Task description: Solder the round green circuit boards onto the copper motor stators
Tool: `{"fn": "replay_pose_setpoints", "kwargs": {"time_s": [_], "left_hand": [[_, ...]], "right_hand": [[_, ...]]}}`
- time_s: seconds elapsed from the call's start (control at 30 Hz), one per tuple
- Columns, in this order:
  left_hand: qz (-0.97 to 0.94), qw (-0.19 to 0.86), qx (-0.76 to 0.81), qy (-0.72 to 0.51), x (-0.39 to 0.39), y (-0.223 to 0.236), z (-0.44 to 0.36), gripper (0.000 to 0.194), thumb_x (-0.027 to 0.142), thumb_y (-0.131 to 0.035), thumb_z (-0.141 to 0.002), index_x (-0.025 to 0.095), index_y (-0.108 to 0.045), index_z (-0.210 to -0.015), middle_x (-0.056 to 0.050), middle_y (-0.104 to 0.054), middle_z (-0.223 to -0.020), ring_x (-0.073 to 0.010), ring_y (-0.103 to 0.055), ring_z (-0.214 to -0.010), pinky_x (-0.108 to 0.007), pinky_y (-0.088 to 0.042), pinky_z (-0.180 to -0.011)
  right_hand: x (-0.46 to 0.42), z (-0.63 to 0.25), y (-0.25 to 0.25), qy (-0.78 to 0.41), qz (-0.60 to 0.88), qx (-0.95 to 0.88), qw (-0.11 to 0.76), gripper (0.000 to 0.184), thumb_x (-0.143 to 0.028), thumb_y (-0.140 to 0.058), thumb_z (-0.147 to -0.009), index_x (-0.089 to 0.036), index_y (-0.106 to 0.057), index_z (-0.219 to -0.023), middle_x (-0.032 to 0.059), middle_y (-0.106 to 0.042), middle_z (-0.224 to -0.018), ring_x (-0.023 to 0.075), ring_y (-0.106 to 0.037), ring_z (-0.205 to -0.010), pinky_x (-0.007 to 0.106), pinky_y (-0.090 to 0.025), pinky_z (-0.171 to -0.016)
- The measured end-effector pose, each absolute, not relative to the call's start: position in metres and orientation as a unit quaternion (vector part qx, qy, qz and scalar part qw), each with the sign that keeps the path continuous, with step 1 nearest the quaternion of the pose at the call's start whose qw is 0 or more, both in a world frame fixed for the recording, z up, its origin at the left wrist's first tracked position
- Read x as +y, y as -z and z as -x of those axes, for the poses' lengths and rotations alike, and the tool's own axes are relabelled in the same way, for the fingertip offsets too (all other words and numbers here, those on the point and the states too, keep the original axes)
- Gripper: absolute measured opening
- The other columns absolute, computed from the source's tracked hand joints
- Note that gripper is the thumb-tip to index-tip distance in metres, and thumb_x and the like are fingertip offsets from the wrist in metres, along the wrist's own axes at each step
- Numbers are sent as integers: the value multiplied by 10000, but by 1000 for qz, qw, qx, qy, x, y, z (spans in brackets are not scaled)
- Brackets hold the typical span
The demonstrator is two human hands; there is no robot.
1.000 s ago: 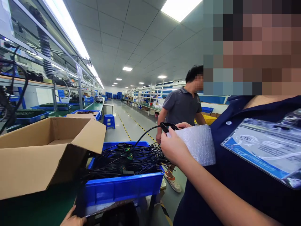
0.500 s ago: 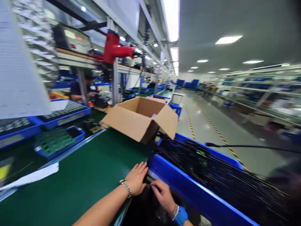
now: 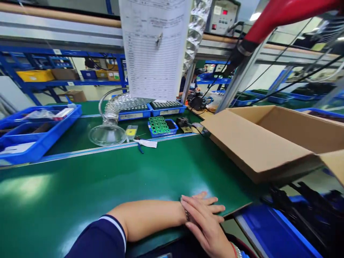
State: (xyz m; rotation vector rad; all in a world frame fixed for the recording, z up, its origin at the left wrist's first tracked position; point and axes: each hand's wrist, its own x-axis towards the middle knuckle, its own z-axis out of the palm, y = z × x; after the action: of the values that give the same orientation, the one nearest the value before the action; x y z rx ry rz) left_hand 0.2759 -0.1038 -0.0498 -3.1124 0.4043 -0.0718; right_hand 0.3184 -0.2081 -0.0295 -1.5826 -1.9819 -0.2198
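My left hand lies on the green bench mat close to the front edge, its fingers spread and nothing held. Across its back and wrist rests my right hand, fingers stretched out, the tips at the metal bracelet on my left wrist. Part of the left hand is hidden beneath it. To the right of both hands stands an open cardboard box with its flaps out. Below that, a blue bin holds black cables.
A clear fume hood on a foil duct stands at the back left beside a blue divided tray. Green circuit boards sit in a small blue tray. Small pliers lie nearby. A paper sheet and a red tool hang overhead.
My view has swung left from the aisle to the bench. My right hand has moved from beside the blue bin onto my left wrist; the left hand stays flat at the bench edge.
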Motion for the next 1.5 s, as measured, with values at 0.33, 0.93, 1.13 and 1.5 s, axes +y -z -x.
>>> {"fn": "replay_pose_setpoints", "kwargs": {"time_s": [0.33, 0.93, 1.13, 1.5], "left_hand": [[966, -40, -252, -37, 47, -8, -151, 465, 348, -565, -775, 261, -454, -1217, -64, -533, -1182, -230, -430, -1156, -357, -287, -990], [928, 95, -361, -3, 142, -23, -191, 225, 196, -372, -883, 139, -552, -1005, -110, -550, -1071, -218, -482, -1029, -377, -390, -836], [979, 117, -159, 48, 70, -46, -182, 243, 161, -345, -880, 183, -580, -934, -89, -617, -981, -200, -509, -971, -369, -349, -877], [908, -132, 107, 382, -33, -27, -168, 176, 123, -424, -845, 160, -567, -941, -107, -606, -1057, -213, -529, -1033, -365, -450, -858]], "right_hand": [[-194, -321, 69, 71, 626, -694, 350, 266, -258, -481, -852, -205, -591, -1089, 97, -568, -1169, 250, -511, -1112, 419, -496, -883], [-189, -311, 68, 77, 686, -666, 282, 221, -266, -500, -834, -202, -614, -1012, 82, -610, -1104, 253, -531, -1068, 432, -479, -881], [-186, -313, 55, -107, 679, -575, 443, 236, -329, -492, -843, -205, -627, -992, 94, -631, -1042, 242, -548, -1029, 453, -429, -918], [-176, -280, -2, -434, 493, -422, 625, 342, -450, -538, -803, -120, -576, -724, 29, -606, -576, 116, -563, -513, 245, -453, -542]]}}
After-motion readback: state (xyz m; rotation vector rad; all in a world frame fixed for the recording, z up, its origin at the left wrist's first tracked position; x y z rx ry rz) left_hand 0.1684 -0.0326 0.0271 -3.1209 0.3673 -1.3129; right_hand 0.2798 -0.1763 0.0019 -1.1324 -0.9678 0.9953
